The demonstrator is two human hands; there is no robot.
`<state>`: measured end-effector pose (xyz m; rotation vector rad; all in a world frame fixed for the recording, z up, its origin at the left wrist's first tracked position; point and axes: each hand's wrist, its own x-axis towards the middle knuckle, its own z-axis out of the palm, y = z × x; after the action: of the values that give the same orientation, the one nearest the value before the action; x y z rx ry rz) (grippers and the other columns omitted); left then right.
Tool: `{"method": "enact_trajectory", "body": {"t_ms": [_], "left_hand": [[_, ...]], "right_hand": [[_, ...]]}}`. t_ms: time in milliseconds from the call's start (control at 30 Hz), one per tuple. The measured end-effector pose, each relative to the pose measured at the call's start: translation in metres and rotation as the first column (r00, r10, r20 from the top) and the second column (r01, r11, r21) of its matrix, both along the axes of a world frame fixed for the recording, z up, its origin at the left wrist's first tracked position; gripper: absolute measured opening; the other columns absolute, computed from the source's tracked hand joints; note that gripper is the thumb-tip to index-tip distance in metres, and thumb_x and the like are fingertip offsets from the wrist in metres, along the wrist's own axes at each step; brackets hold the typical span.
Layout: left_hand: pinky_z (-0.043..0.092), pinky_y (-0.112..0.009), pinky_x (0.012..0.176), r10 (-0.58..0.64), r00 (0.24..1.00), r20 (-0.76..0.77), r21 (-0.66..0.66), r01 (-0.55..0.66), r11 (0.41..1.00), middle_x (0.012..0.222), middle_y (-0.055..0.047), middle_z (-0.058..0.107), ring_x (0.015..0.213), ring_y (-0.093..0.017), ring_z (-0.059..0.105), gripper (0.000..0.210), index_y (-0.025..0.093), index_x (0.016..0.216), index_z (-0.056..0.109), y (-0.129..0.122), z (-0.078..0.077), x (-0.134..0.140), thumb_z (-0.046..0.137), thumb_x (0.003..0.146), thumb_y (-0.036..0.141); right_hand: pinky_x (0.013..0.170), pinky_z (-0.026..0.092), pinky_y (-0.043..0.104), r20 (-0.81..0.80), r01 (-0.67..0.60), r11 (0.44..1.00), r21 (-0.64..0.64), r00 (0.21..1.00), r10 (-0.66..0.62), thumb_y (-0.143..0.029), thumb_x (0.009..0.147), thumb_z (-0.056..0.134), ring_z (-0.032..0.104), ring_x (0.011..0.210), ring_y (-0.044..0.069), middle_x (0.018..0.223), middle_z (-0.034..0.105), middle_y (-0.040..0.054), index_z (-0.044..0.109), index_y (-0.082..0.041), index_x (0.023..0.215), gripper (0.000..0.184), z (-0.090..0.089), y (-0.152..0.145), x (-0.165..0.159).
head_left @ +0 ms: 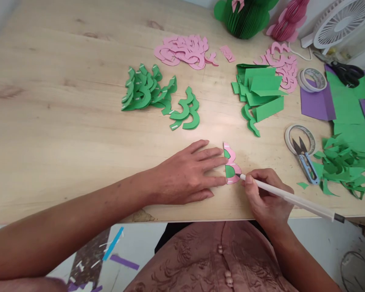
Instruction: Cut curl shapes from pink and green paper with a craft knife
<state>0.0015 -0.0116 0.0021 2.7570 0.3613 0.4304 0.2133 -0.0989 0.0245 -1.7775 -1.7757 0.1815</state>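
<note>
My left hand [194, 172] lies flat with its fingers apart, the fingertips pressing the left edge of a pink curved paper cutout [232, 149]. Green paper [230, 172] shows through the cutout's openings, underneath it. In my right hand [269, 198] is a white pen [287, 196], pinched near its tip. The pen's dark tip touches the right edge of the pink cutout. Beyond my left hand lie green curved paper cutouts [190, 115] with small white strips on several of them. A bigger heap of such green cutouts [141, 91] lies farther left.
Pink cutouts [185, 50] and folded green papers [263, 87] lie at the back. On the right are a tape roll [310, 138], blue thread snips [309, 167], green scraps [346, 162], black scissors [346, 73] and a white fan [342, 24]. The table's front edge runs below my hands.
</note>
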Motion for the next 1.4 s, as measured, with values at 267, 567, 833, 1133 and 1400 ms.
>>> {"method": "enact_trajectory", "body": {"t_ms": [267,567,833,1133,1400], "left_hand": [[0.026,-0.05,0.112,0.006,1.0,0.011,-0.004,-0.006,1.0,0.14,-0.01,0.051,0.132,-0.029,0.042,0.036,0.028,0.124,0.059,-0.0002,0.0003,0.0004,0.06,0.089,0.033],[0.026,-0.051,0.112,0.001,1.0,0.01,-0.003,0.0,1.0,0.141,-0.01,0.05,0.132,-0.029,0.041,0.036,0.028,0.125,0.058,-0.0001,-0.0002,0.0004,0.059,0.09,0.034],[0.026,-0.051,0.112,0.004,1.0,0.019,-0.007,-0.004,1.0,0.14,-0.01,0.051,0.132,-0.029,0.042,0.036,0.029,0.125,0.059,0.0003,-0.0006,0.0002,0.06,0.089,0.034],[0.026,-0.051,0.112,-0.003,1.0,0.015,-0.013,0.003,1.0,0.14,-0.01,0.051,0.132,-0.029,0.042,0.036,0.028,0.125,0.058,0.0002,-0.0011,0.0001,0.059,0.09,0.034],[0.026,-0.05,0.112,0.001,1.0,0.017,-0.013,-0.001,1.0,0.14,-0.01,0.051,0.132,-0.028,0.042,0.035,0.029,0.125,0.058,0.0004,-0.0013,0.0002,0.057,0.091,0.034]], "right_hand": [[0.042,0.038,0.022,-0.014,0.001,1.0,-0.015,1.0,-0.001,-0.024,0.084,0.057,0.049,0.042,0.01,0.054,0.059,-0.0043,0.056,-0.021,0.069,0.015,-0.0002,-0.0001,-0.0003],[0.041,0.036,0.022,-0.013,-0.009,1.0,-0.011,1.0,0.009,-0.024,0.084,0.058,0.048,0.041,0.009,0.052,0.057,-0.0053,0.056,-0.021,0.069,0.015,0.0003,0.0,-0.0001],[0.039,0.035,0.022,-0.01,-0.015,1.0,-0.025,1.0,0.015,-0.027,0.084,0.057,0.045,0.038,0.009,0.052,0.057,-0.005,0.057,-0.021,0.069,0.016,0.0009,-0.0002,0.0007],[0.04,0.036,0.022,-0.034,-0.043,0.999,-0.02,0.998,0.043,-0.023,0.083,0.058,0.044,0.038,0.008,0.053,0.057,-0.0058,0.056,-0.021,0.07,0.014,0.0015,0.0004,-0.0003],[0.04,0.034,0.022,-0.048,-0.059,0.998,-0.025,0.997,0.058,-0.022,0.083,0.059,0.041,0.037,0.008,0.052,0.053,-0.0068,0.056,-0.021,0.07,0.013,0.0008,0.0006,0.0001]]}}
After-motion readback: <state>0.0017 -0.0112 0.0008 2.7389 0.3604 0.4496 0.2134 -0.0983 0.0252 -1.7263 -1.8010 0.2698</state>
